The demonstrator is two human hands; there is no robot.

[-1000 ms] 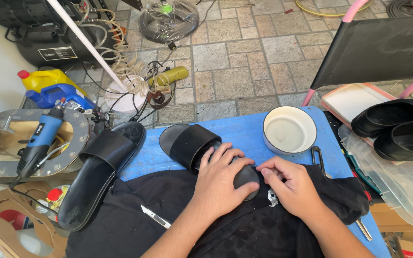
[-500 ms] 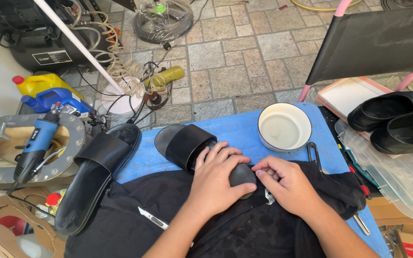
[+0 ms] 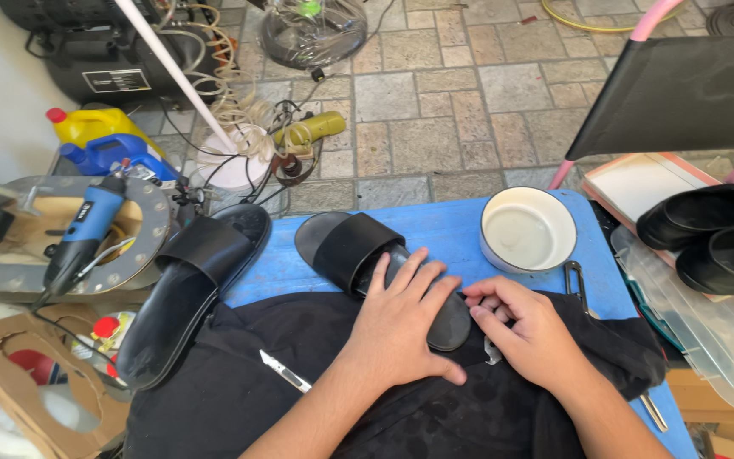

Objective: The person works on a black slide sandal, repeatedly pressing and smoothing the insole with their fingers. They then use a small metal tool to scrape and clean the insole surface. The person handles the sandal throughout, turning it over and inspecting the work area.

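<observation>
A black slide sandal (image 3: 358, 246) lies on a blue table (image 3: 443, 225), its heel end resting on a black cloth (image 3: 316, 374). My left hand (image 3: 401, 327) lies flat on the sandal's heel, fingers spread and pressing down. My right hand (image 3: 528, 336) sits just right of it, fingertips curled against the heel's edge; a small metal piece (image 3: 492, 350) shows beneath it. A second black sandal (image 3: 184, 293) lies at the table's left edge.
A white bowl (image 3: 527, 229) stands at the table's far right, a metal clip (image 3: 577, 285) beside it. A craft knife (image 3: 284, 371) lies on the cloth. A blue rotary tool (image 3: 78, 238) rests at left, black shoes (image 3: 711, 234) on a clear bin at right.
The view has shifted slightly. My left hand has slid forward along the sandal's heel and flattened; my right hand stays at the heel's edge.
</observation>
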